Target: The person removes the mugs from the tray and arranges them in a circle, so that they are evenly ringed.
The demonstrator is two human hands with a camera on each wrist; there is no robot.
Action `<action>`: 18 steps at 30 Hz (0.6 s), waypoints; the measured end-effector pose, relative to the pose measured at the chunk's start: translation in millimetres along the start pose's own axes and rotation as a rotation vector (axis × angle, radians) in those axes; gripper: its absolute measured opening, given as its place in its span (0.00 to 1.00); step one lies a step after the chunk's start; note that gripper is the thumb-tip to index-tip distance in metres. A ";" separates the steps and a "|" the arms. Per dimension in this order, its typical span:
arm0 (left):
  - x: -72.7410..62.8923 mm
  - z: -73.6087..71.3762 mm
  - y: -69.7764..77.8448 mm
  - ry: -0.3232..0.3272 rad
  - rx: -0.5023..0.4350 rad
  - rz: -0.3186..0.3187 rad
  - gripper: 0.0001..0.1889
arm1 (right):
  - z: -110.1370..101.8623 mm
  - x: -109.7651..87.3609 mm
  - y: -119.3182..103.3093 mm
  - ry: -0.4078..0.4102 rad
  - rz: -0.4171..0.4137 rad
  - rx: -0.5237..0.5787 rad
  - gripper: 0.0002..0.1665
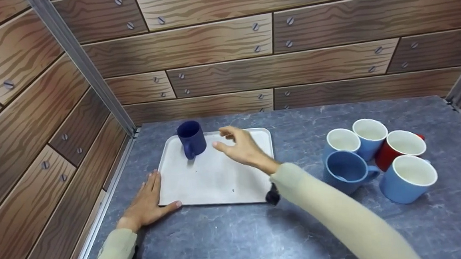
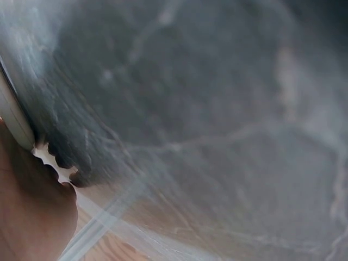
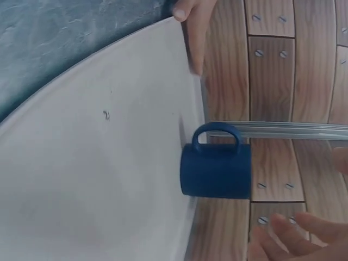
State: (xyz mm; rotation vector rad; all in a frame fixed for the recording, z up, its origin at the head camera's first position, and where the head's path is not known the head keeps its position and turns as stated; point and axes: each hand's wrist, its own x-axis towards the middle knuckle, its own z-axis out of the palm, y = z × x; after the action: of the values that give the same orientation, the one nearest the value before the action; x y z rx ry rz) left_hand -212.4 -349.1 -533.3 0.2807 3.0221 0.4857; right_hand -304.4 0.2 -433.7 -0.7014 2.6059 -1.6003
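A dark blue mug (image 1: 194, 141) stands upright at the far left corner of a white tray (image 1: 213, 182), its handle toward the near side. My left hand (image 1: 147, 200) rests at the tray's near left corner, fingers along the left edge and thumb at the front edge. Above the tray, right of the mug, my right hand (image 1: 239, 147) hovers with loosely bent fingers and holds nothing. In the right wrist view the mug (image 3: 216, 171) is apart from the right hand's fingers (image 3: 288, 239). The left wrist view shows mostly blurred tabletop beside the left hand (image 2: 35, 212).
To the right stand several mugs close together: a medium blue mug (image 1: 345, 172), a light blue mug (image 1: 406, 183), a red mug (image 1: 388, 154) and more light blue ones behind. Wood-patterned walls (image 1: 227, 73) enclose the grey marbled table (image 1: 205, 243) at the back and left.
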 end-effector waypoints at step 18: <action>0.2 2.7 1.0 -0.001 -0.015 -0.013 0.69 | 92.3 38.0 21.7 -0.119 0.178 0.151 0.31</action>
State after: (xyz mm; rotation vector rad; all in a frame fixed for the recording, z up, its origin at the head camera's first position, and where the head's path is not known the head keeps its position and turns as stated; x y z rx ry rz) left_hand -212.1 -347.4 -535.6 0.2596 3.0162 0.5076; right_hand -325.3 -83.8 -487.8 -0.5225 2.3608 -1.6273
